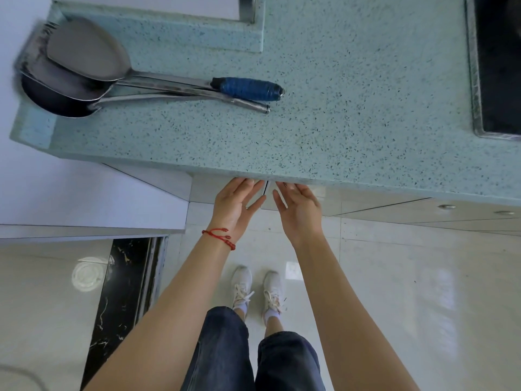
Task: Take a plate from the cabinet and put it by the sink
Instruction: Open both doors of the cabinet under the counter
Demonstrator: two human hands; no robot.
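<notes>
I look straight down at a speckled green counter (pixel 338 94). Under its front edge are the white cabinet doors (pixel 284 203), meeting at a narrow dark seam. My left hand (pixel 235 206) and my right hand (pixel 298 207) reach side by side to that seam, fingers stretched out and apart, fingertips hidden under the counter lip. Neither hand holds anything. A red string bracelet is on my left wrist. No plate is visible. A dark basin with a steel rim (pixel 496 66) is set into the counter at the far right.
Two steel spatulas and a ladle (pixel 84 71), one with a blue wrapped handle (pixel 248 88), lie on the counter's left part. More cabinet doors with round knobs (pixel 446 206) run to the right. A white wall corner stands at the left. My feet stand on glossy floor tiles.
</notes>
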